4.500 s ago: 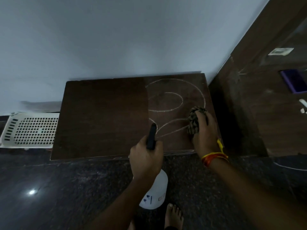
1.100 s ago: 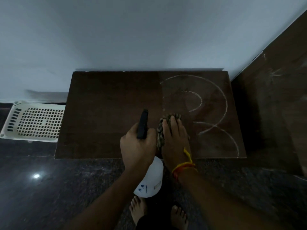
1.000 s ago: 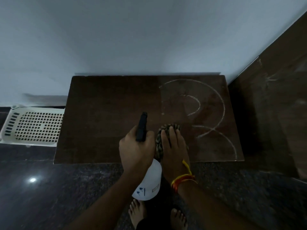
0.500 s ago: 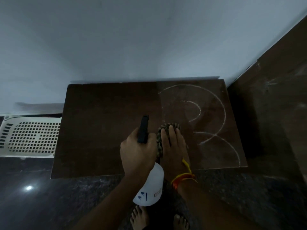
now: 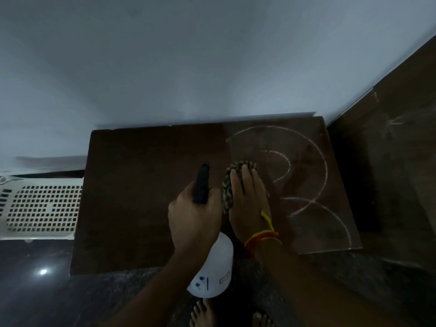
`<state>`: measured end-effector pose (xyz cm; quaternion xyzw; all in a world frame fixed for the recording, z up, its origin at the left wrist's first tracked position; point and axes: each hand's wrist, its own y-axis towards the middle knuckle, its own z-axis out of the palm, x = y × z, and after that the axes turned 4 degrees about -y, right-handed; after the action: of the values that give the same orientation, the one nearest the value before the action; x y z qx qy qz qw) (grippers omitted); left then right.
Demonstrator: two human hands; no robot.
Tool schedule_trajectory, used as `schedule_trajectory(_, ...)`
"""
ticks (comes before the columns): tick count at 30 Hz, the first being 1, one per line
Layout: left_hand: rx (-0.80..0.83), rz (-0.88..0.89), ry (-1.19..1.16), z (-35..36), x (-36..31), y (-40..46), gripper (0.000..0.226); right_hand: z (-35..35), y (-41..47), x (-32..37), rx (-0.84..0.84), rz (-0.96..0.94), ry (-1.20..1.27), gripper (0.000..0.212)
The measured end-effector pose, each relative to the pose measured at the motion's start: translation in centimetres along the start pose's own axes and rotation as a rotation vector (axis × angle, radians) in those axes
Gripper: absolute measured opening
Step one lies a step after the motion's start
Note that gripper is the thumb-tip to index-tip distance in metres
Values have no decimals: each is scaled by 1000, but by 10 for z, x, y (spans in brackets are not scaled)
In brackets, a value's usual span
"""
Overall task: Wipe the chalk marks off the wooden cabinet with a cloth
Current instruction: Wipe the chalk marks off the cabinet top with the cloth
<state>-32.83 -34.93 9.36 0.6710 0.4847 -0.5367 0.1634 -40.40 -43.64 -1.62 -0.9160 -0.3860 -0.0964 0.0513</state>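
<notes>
Dark wooden cabinet (image 5: pixel 146 197) against a pale wall: chalk marks (image 5: pixel 313 161) cover its right half. Soft, light cloth (image 5: pixel 230 185) lies bunched beneath the flat-pressing right hand (image 5: pixel 250 206); it likely needs palm pressure. Left hand (image 5: pixel 193 220) grips a spray bottle (image 5: pixel 212 274).

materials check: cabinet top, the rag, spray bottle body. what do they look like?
Cabinet top: dark brown wood or wood-look laminate, smooth with a slight sheen; faint grain, sharp square edges.
Rag: woven fabric, probably cotton, matte; checked pattern and soft crumpled folds under the right hand.
Spray bottle: white, slightly translucent plastic, smooth, printed label; black head gripped by the left hand.
</notes>
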Motion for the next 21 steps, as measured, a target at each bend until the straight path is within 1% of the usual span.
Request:
schedule_trajectory(4, 6, 5, 11, 1, -7, 15, 23, 1, 10, -1, 2, -5, -7, 65)
schedule_trajectory(10, 26, 5, 2, 2, -12, 33, 22, -3, 71, 0, -6, 13, 11, 64)
schedule_trajectory(17, 5, -11, -18, 0, -22, 57, 18, -2, 54, 1, -12, -7, -13, 67)
schedule_trajectory(21, -19, -4, -29, -4, -31, 69, 19, -2, 74, 1, -13, -21, -2, 65)
